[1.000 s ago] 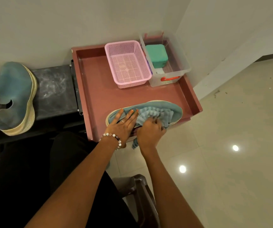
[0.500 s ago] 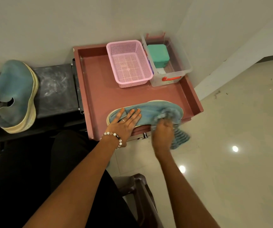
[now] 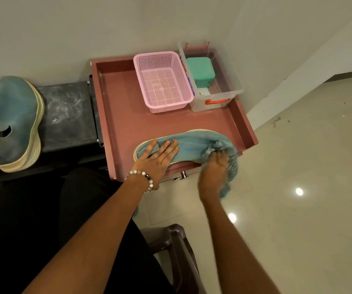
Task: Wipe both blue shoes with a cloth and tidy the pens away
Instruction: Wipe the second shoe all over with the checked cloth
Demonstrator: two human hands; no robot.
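The person is working on the shoe-wiping step, and judging by how things lie, the pens have not been dealt with; no pens are showing anywhere in the head view. One blue shoe [image 3: 194,148] is lying on its side along the near edge of the reddish-brown tray [image 3: 126,122], its toe pointing toward the tray's right corner. The left hand [image 3: 157,161] is pressing flat on the heel end of that shoe, fingers straight and spread, pinning it in place without gripping it. The right hand [image 3: 212,170] is curling around a bunched blue cloth [image 3: 230,166] and is holding it against the toe of the shoe, with the loose end of the cloth hanging down past the tray's front edge; the hand and cloth are blurred, so the exact finger placement is hard to read. The second blue shoe [image 3: 14,122] is sitting well apart on the dark bench [image 3: 69,115] to the left of the tray, untouched by either hand. At the back of the tray a pink basket [image 3: 163,81] is standing beside a clear plastic box [image 3: 219,90] that is holding a teal case [image 3: 200,71]. The next move is likely calling for more strokes over this shoe's upper and rim while the left hand is bracing it, then for swapping it with the shoe on the bench. Where the pens belong cannot be told from this view.
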